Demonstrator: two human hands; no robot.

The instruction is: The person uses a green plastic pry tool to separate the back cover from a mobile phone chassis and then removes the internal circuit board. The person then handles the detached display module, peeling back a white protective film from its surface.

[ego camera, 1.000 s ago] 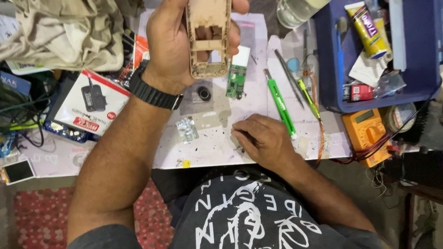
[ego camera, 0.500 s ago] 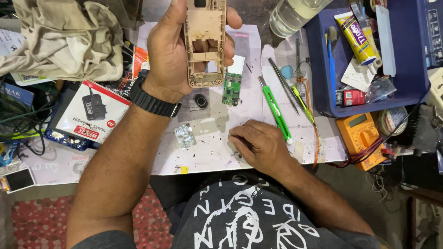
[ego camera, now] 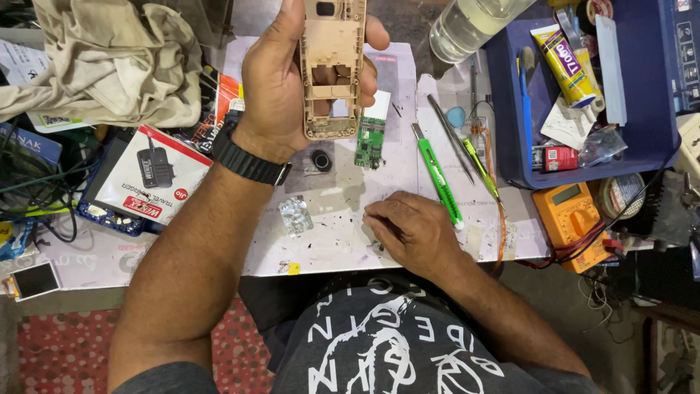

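Phone frame (ego camera: 333, 69) raised higher; blue tray (ego camera: 649, 138) holds glue tube (ego camera: 565, 64).

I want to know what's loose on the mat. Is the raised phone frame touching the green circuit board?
Apart. The head view shows the phone frame held in the left hand, with white mat visible between it and the green circuit board.

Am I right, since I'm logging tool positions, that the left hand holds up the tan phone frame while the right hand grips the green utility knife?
Not quite. In the head view the right hand rests on the work mat; the green utility knife lies beside it, ungripped. The left hand does hold the tan phone frame.
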